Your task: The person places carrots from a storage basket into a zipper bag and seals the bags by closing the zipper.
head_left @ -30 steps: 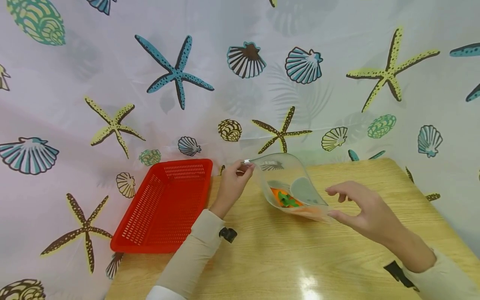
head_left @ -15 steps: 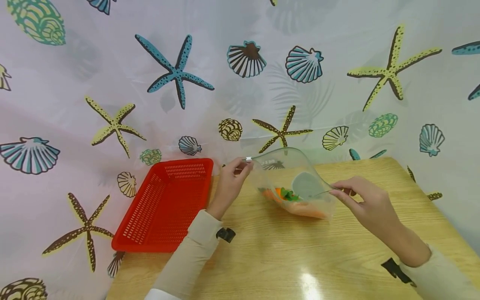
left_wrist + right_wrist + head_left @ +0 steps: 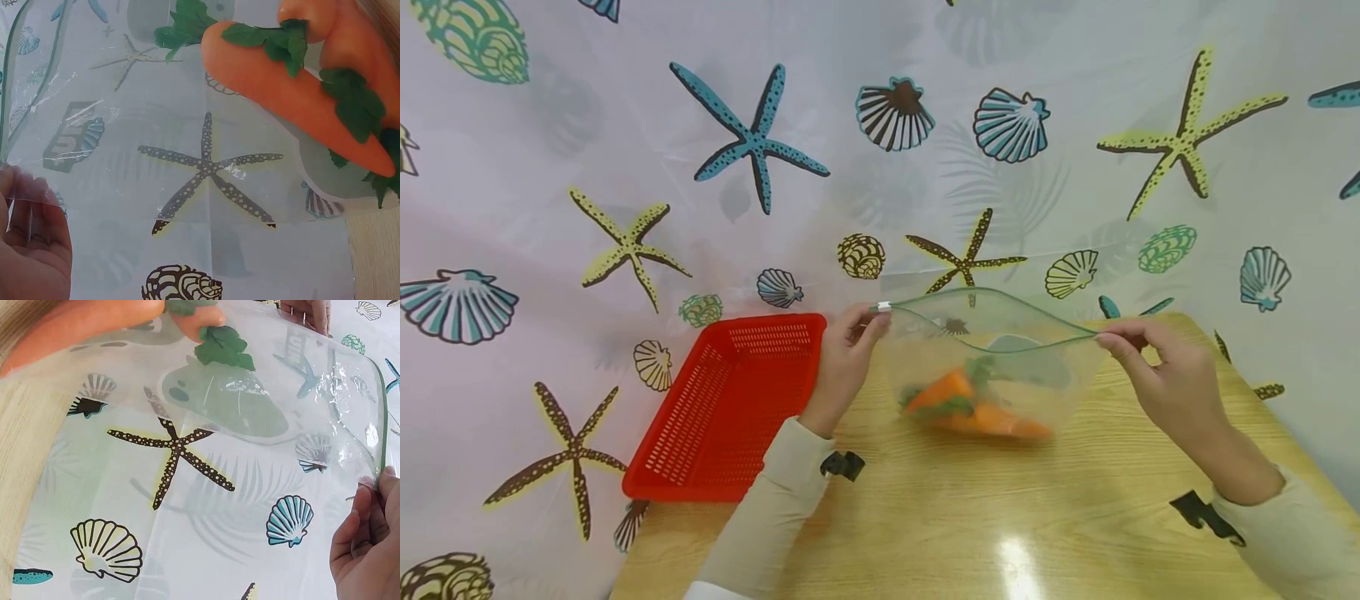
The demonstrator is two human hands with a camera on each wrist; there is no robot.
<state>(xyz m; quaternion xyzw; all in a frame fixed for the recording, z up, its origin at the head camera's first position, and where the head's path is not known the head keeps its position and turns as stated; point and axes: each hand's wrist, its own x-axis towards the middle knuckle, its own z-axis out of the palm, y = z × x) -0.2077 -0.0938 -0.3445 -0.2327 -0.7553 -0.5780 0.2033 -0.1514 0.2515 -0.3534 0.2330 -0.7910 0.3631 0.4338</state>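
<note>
A clear zip bag (image 3: pixel 1000 375) hangs upright over the wooden table (image 3: pixel 970 517), stretched between both hands. Orange toy carrots (image 3: pixel 970 408) with green leaves lie in its bottom. My left hand (image 3: pixel 850 354) pinches the bag's left top corner by the white slider (image 3: pixel 883 307). My right hand (image 3: pixel 1157 367) pinches the right top corner. The bag's mouth gapes slightly open along the top. In the left wrist view, a carrot (image 3: pixel 294 94) shows through the plastic and the left hand (image 3: pixel 31 250) sits at the lower left. The right wrist view shows the right hand (image 3: pixel 365 544) gripping the bag's edge (image 3: pixel 378 412).
A red perforated plastic basket (image 3: pixel 730 408) sits at the table's left edge, beside my left forearm. A curtain (image 3: pixel 700 167) printed with starfish and shells hangs behind and around the table. Bare tabletop lies in front of the bag.
My right hand took hold of the bag's right top corner and pulled it rightward. The bag went from lying tilted to hanging upright and stretched, and the carrots slid to its bottom.
</note>
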